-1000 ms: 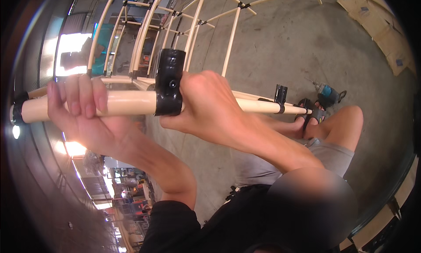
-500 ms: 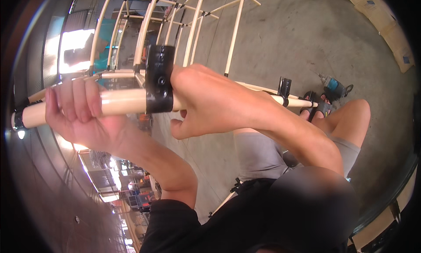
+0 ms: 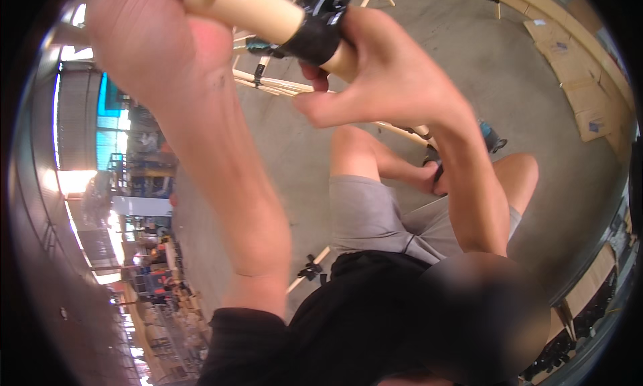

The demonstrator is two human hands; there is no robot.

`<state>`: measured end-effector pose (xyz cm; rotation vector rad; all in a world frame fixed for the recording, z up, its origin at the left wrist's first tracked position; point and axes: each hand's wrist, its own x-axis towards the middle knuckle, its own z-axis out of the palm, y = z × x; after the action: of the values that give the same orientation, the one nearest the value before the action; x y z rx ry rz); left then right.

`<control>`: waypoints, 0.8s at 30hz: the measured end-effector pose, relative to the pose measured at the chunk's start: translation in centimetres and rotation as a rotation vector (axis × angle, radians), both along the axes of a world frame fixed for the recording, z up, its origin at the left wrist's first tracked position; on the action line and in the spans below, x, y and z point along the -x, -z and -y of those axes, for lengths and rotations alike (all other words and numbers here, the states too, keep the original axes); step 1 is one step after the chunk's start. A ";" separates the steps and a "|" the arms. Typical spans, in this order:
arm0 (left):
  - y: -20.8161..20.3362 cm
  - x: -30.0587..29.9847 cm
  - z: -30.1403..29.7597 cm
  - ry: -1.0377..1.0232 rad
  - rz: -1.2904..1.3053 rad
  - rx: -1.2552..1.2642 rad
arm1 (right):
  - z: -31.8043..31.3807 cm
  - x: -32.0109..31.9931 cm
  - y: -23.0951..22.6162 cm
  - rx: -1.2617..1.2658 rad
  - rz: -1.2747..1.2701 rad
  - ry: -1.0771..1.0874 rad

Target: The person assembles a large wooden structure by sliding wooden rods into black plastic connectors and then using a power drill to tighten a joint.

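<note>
A pale wooden pole [image 3: 251, 10] runs across the top of the head view, with a black connector sleeve [image 3: 319, 26] wrapped around it. My left hand [image 3: 151, 41] grips the pole at the upper left, its fingers cut off by the frame edge. My right hand [image 3: 378, 74] is wrapped around the pole just right of the black connector, with the thumb underneath. The pole carries on behind my right forearm toward the right. Below are my grey shorts [image 3: 375, 215] and bare legs, seated on the concrete floor.
More wooden poles [image 3: 281, 85] joined by black connectors stand as a frame behind my hands. A teal power tool [image 3: 492, 137] lies on the floor near my knee. Flat cardboard sheets [image 3: 583, 85] lie at the right. Another black connector [image 3: 310, 269] sits by my hip.
The pole and both hands have risen toward the top of the view and look closer; my left hand's fingers are now cut off. The view has tilted down onto my legs.
</note>
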<state>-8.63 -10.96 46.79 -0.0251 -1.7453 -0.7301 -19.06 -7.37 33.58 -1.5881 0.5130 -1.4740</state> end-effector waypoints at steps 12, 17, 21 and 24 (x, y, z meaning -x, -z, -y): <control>7.4 -12.6 -2.2 -0.083 0.734 -0.399 | 3.6 3.6 -0.9 -0.203 0.341 -0.779; 19.2 -17.4 -3.6 -0.078 0.973 -0.687 | 3.4 2.5 0.4 -0.054 0.257 -0.465; 25.0 -16.9 -5.0 0.000 0.959 -0.767 | 4.3 3.2 1.7 0.037 0.198 -0.432; 27.3 -14.7 -5.4 0.069 0.914 -0.765 | 5.6 5.0 4.2 -0.013 0.437 -0.410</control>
<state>6.07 -5.52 19.50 0.8946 -2.1690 -1.5812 -24.03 -12.96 29.33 -1.2156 -0.0534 -1.4307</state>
